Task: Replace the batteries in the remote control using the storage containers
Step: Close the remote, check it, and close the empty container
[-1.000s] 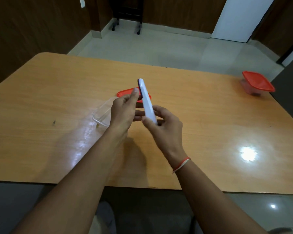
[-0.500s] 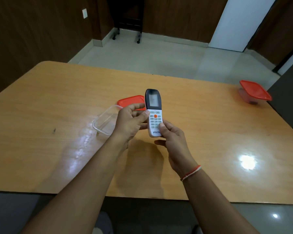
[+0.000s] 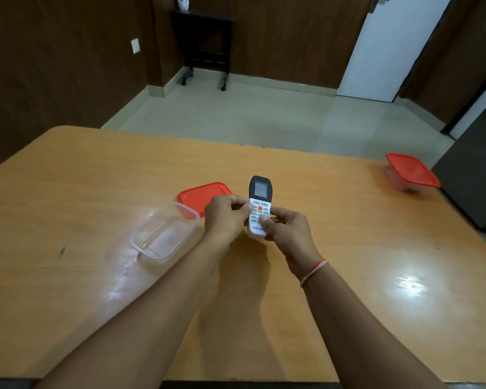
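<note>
Remote control point(image 3: 260, 207) was held above the middle of the wooden table point(image 3: 348, 248), button side up, its dark display end pointing away from the person and its white keypad end toward them. Both hands were closed on it. Left hand point(image 3: 225, 217) gripped the left edge, fingers curled, thumb lying against the side near the upper keys. Right hand point(image 3: 288, 230) cradled the lower end from the right, thumb pressed on the keypad below the orange button, remaining fingers wrapped beneath and mostly hidden. Brand lettering at the bottom of the remote was partly covered by the right thumb. Battery cover faced down, so whether it was on or off could not be told. A red and white thread band point(image 3: 313, 272) sat on the right wrist. Clear container point(image 3: 164, 231) stood open on the table just left of the left hand, apparently with nothing inside, though glare made that uncertain. Its red lid point(image 3: 197, 196) lay flat beyond it, touching or slightly overlapped by the container's far corner, partly hidden by the left hand. Second container point(image 3: 410, 175), with a red lid on, stood well apart near the far right table corner; contents not discernible.
</note>
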